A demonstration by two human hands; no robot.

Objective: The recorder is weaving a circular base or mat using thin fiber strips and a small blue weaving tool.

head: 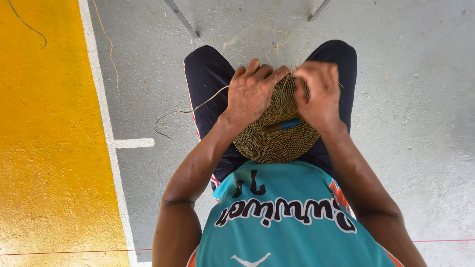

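Left hand [252,91] fingers curled, pressed onto the far rim of a round woven disc [274,133]; right hand [319,91] fingers pinched fibres at the same rim; disc lay flat on the lap, over dark shorts [208,74]; blue-handled tool [283,125] lay on it, long axis left-right, handle rightward; loose strand [188,111] trailed left over grey floor [420,99].

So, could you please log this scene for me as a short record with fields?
Left hand: grips the far rim of the woven disc
Right hand: pinches the same rim, beside the left
Disc: round, coiled fibre, resting on the lap
Tool: blue-handled, lying on the disc
Loose strand: trails left from the left hand
Floor: grey concrete, yellow zone on the left
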